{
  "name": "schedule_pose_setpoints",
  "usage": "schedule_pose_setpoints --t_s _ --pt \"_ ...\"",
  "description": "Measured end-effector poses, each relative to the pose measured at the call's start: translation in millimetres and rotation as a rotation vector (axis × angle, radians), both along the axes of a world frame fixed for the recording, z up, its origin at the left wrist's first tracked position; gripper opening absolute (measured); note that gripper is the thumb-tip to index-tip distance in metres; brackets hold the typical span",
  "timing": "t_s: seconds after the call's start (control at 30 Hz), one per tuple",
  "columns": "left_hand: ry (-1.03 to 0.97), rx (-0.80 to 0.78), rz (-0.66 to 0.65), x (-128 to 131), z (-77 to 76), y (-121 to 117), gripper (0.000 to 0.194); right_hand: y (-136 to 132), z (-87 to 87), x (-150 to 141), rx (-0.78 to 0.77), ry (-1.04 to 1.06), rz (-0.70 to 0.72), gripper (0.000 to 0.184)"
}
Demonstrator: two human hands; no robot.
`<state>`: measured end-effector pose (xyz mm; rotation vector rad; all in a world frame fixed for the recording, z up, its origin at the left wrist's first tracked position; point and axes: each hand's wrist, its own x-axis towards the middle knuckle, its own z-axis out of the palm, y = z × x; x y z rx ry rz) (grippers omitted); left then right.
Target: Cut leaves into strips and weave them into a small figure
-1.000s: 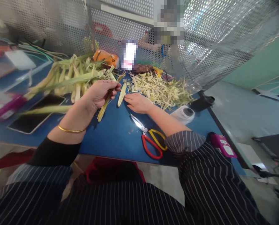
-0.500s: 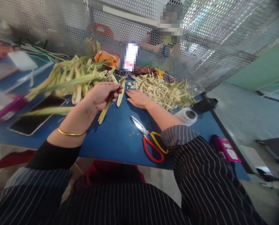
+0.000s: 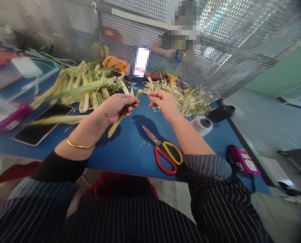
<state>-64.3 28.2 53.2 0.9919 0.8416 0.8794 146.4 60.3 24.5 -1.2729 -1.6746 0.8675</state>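
My left hand (image 3: 122, 106) is closed around a thin, yellow-green plant stalk (image 3: 115, 127), its blunt lower end pointing down toward me. My right hand (image 3: 165, 103) has its thumb and fingers pinched together at the stalk's narrow, twisted far end. Both hands hover above the blue table (image 3: 130, 148). Below the right hand lie scissors (image 3: 158, 142) with one red and one yellow handle, blades pointing away. Beyond my left hand is a heap of long pale stalks (image 3: 83, 87). A pile of shredded plant strips (image 3: 191, 101) lies behind my right hand.
A lit phone (image 3: 141, 62) stands at the back beside an orange packet (image 3: 116, 64). To the left lies a dark tablet-like device (image 3: 40, 130); to the right are a white roll (image 3: 202, 125) and a purple pack (image 3: 244, 160). Perforated metal (image 3: 132, 30) borders the back; a person is beyond it.
My right hand has lifted off the table by the shredded pile and come to the stalk's far end, fingers now pinched. My left hand has shifted slightly right with the stalk.
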Motion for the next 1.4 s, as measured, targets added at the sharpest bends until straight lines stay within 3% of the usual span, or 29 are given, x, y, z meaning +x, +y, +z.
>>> schedule_pose_setpoints --t_s 0.13,0.2,0.3,0.4,0.57,0.8,1.07,1.4 --pt "0.041 -0.018 -0.128 10 -3.7 -11 0.017 -50 0.1 -12 -0.268 0.365 0.302 0.032" --pt "0.062 -0.011 -0.194 15 -6.5 -15 0.019 -65 -4.0 -14 -0.340 0.421 0.327 0.028" --pt "0.074 -0.011 -0.246 19 -11.0 -18 0.019 -74 -11.6 -14 -0.381 0.413 0.218 0.018" --pt "0.087 -0.029 -0.222 22 -15.2 -18 0.017 -75 -16.1 -10 -0.314 0.346 0.112 0.014" --pt "0.125 -0.026 -0.133 26 -19.2 -17 0.009 -74 -13.3 -1 -0.105 0.243 0.062 0.015" --pt "0.231 0.084 -0.035 32 -22.1 -21 0.010 -80 -1.7 8 0.184 -0.181 -0.073 0.016" --pt "0.417 0.344 0.018 32 -25.9 -23 0.013 -83 -0.4 10 0.274 -0.276 -0.117 0.015" --pt "0.449 0.351 -0.029 32 -22.5 -24 0.015 -80 -1.0 12 0.234 -0.251 -0.145 0.014"
